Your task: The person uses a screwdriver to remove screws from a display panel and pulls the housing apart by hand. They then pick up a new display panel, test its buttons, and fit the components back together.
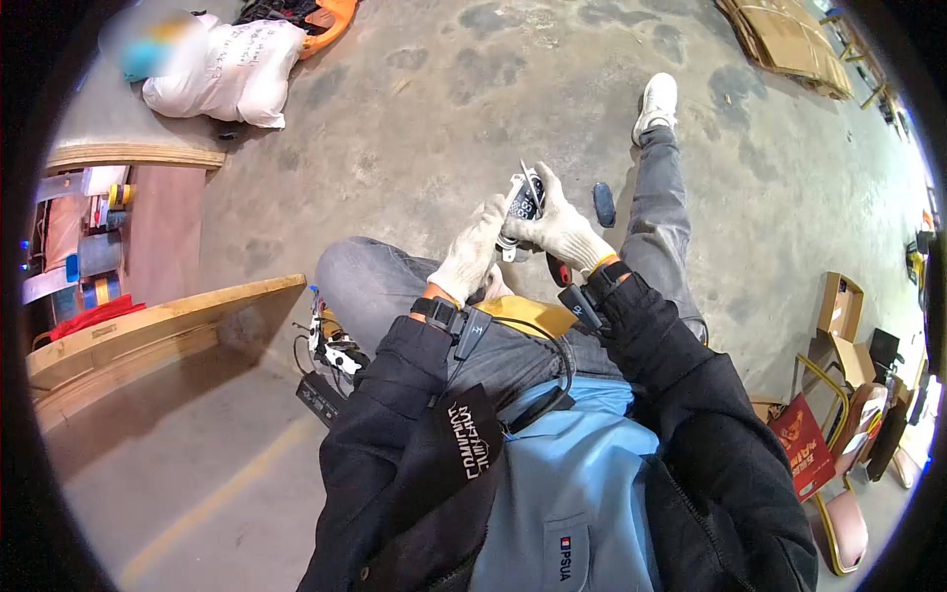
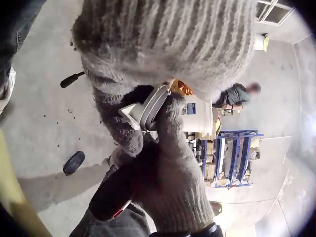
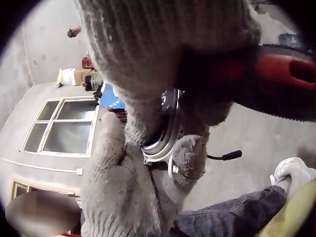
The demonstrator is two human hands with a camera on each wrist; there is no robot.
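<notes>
Both hands wear white knitted gloves and meet around a round device with a black face, white markings and a pale metal rim. My left hand grips its near-left edge. From the other side, my right hand holds the rim between thumb and fingers. A thick black-and-red handle also lies in my right hand, against the palm; its far end is hidden. Beside the gloved fingers, a thin dark stem with a black end piece sticks out.
A dark oval object lies on the concrete floor beside the outstretched leg. Wooden boards stand at the left. A white sack lies at the upper left, flattened cardboard at the upper right. Another person is in the background.
</notes>
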